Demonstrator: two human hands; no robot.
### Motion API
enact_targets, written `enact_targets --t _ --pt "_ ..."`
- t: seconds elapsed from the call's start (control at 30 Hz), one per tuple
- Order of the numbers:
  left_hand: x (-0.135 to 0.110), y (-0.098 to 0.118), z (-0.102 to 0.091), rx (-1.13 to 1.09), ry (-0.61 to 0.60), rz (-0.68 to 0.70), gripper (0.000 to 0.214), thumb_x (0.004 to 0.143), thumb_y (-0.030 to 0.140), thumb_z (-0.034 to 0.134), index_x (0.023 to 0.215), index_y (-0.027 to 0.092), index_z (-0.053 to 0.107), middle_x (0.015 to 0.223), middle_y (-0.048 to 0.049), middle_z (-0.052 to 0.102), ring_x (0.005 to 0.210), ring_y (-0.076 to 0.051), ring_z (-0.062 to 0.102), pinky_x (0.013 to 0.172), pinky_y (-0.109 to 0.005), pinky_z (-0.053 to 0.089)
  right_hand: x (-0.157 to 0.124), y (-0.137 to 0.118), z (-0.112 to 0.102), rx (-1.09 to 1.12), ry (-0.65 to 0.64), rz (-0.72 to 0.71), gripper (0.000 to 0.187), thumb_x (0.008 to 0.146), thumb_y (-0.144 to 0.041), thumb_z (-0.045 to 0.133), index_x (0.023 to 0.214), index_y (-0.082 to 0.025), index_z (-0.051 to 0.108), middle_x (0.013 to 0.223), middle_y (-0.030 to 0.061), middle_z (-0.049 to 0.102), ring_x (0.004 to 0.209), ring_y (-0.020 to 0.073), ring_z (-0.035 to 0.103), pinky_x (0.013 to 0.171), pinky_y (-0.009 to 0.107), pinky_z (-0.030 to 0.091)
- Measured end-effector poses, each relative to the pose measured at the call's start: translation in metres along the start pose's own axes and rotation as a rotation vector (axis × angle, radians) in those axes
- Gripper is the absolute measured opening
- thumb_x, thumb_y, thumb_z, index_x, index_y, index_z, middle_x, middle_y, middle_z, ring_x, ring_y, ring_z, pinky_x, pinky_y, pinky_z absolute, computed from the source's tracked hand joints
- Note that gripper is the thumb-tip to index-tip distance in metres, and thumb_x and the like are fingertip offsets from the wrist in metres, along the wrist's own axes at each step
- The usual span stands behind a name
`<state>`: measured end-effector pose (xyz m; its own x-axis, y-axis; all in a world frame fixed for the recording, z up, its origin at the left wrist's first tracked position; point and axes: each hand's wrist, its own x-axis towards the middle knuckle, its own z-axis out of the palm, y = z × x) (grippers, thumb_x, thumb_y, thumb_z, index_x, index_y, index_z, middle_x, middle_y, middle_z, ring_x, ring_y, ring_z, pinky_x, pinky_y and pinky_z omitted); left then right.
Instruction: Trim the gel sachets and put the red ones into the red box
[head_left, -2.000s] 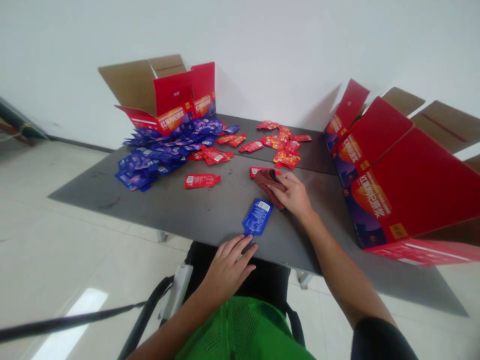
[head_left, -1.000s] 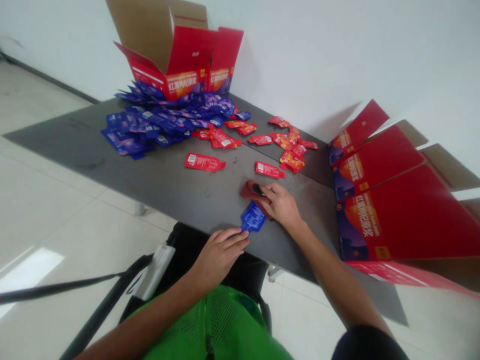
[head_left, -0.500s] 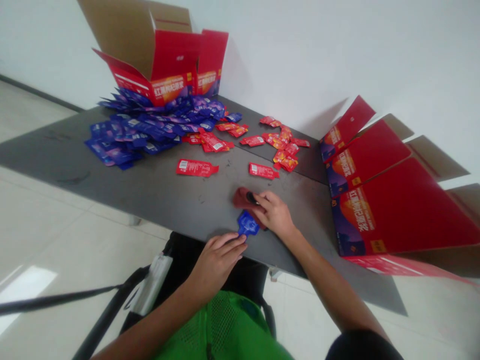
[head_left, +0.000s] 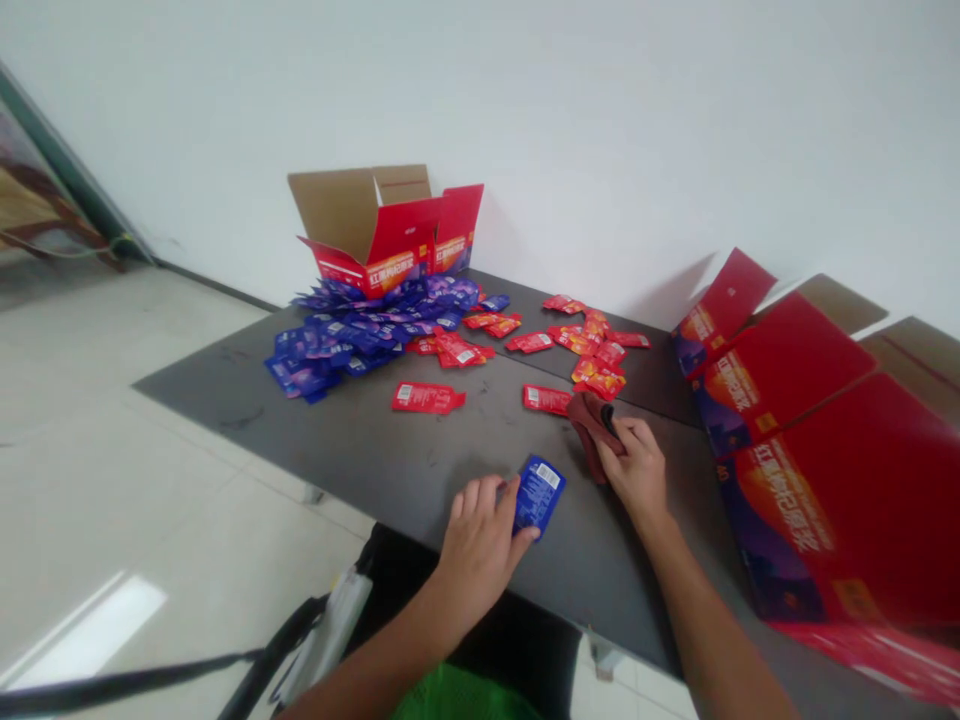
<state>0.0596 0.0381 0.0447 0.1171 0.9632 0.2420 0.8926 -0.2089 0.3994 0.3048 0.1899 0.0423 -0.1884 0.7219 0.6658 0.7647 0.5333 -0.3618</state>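
My left hand [head_left: 480, 535] grips the lower end of a blue sachet [head_left: 541, 490] near the front edge of the dark grey table [head_left: 375, 450], thumb and fingers closed on it. Just to the right, my right hand [head_left: 637, 465] is closed on a dark red cloth [head_left: 589, 420] that lies bunched on the table beside the sachet. A small dark object sits under my right fingers on the cloth; I cannot make out what it is.
A heap of blue sachets [head_left: 360, 335] lies at the far left below an open red carton [head_left: 390, 235]. Red sachets [head_left: 592, 350] are scattered across the far middle, with two loose ones [head_left: 426, 398] nearer. Large open red cartons [head_left: 810, 460] stand at the right.
My left hand has closed on the blue sachet's end and lifted it. My right hand has drawn the cloth off the sachet to the right. The camera has tilted up.
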Motion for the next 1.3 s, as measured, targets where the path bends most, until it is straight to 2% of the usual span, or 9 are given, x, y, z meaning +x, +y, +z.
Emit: enact_targets --t 0.27,0.4,0.5,0.63,0.77,0.87,0.93,1.1,1.3 --pt "0.027 0.007 0.006 -0.012 -0.129 -0.034 0.058 0.089 0.046 0.071 0.135 0.013 0.057 0.113 -0.0146 0.066 0.106 -0.034 0.058 0.094 -0.050 0.044 0.000 0.013 -0.002 0.105 0.005 0.068 0.028 0.095 -0.042 0.059 0.114 -0.027 0.072 0.103 0.0083 0.067 0.092 0.0279 0.068 0.079 0.043 0.057" --pt "0.038 0.004 0.005 -0.201 -0.238 -0.051 0.023 0.098 0.036 0.060 0.111 0.017 0.065 0.107 -0.0095 0.071 0.102 -0.028 0.066 0.089 -0.039 0.047 0.000 0.010 -0.003 0.144 0.009 0.069 0.029 0.095 -0.043 0.061 0.117 -0.029 0.071 0.100 0.0075 0.067 0.090 0.0278 0.068 0.074 0.041 0.057" --pt "0.045 0.000 0.002 -0.310 -0.202 -0.055 0.021 0.103 0.033 0.052 0.095 0.019 0.065 0.096 -0.0060 0.071 0.091 -0.023 0.068 0.080 -0.032 0.047 -0.001 0.009 -0.003 0.170 0.019 0.087 0.027 0.095 -0.042 0.061 0.117 -0.029 0.071 0.101 0.0074 0.066 0.091 0.0278 0.068 0.075 0.041 0.057" --pt "0.067 -0.011 -0.017 -0.318 -0.013 -0.029 0.027 0.104 0.035 0.049 0.087 0.020 0.063 0.090 -0.0040 0.068 0.083 -0.019 0.065 0.074 -0.029 0.046 -0.002 0.007 0.000 0.203 0.021 0.093 0.025 0.095 -0.041 0.061 0.115 -0.030 0.071 0.101 0.0070 0.066 0.090 0.0279 0.068 0.074 0.041 0.057" --pt "0.120 -0.032 -0.052 -0.236 0.267 0.003 0.027 0.103 0.037 0.051 0.091 0.020 0.067 0.089 -0.0036 0.067 0.083 -0.019 0.064 0.075 -0.029 0.048 -0.005 -0.002 0.008 0.214 0.008 0.069 0.023 0.096 -0.040 0.060 0.113 -0.030 0.071 0.101 0.0071 0.066 0.091 0.0276 0.068 0.076 0.041 0.058" --pt "0.180 -0.050 -0.073 -0.024 0.513 0.038 0.021 0.102 0.033 0.055 0.100 0.019 0.070 0.095 -0.0053 0.069 0.091 -0.020 0.065 0.084 -0.030 0.050 -0.006 -0.010 0.015 0.225 0.009 0.032 0.023 0.097 -0.037 0.059 0.115 -0.028 0.070 0.103 0.0076 0.066 0.091 0.0257 0.068 0.078 0.038 0.058" --pt "0.223 -0.062 -0.079 0.033 0.575 0.011 0.023 0.103 0.030 0.052 0.106 0.016 0.070 0.101 -0.0092 0.068 0.099 -0.023 0.063 0.090 -0.032 0.049 -0.007 -0.013 0.017 0.240 -0.001 0.013 0.024 0.098 -0.035 0.058 0.116 -0.025 0.070 0.102 0.0076 0.066 0.091 0.0234 0.067 0.076 0.035 0.058" --pt "0.307 -0.098 -0.081 0.171 0.542 0.028 0.025 0.103 0.024 0.047 0.107 0.015 0.070 0.106 -0.0108 0.066 0.104 -0.022 0.062 0.094 -0.032 0.049 -0.006 -0.016 0.017 0.273 0.005 -0.011 0.024 0.098 -0.031 0.059 0.117 -0.021 0.070 0.099 0.0071 0.064 0.090 0.0201 0.066 0.077 0.029 0.056" --pt "0.370 -0.156 -0.083 0.391 0.369 0.055 0.025 0.101 0.019 0.046 0.106 0.016 0.070 0.115 -0.0129 0.064 0.110 -0.023 0.062 0.096 -0.033 0.050 -0.006 -0.014 0.020 0.301 -0.035 -0.001 0.023 0.099 -0.026 0.058 0.119 -0.021 0.068 0.099 0.0065 0.063 0.087 0.0182 0.066 0.071 0.025 0.055"
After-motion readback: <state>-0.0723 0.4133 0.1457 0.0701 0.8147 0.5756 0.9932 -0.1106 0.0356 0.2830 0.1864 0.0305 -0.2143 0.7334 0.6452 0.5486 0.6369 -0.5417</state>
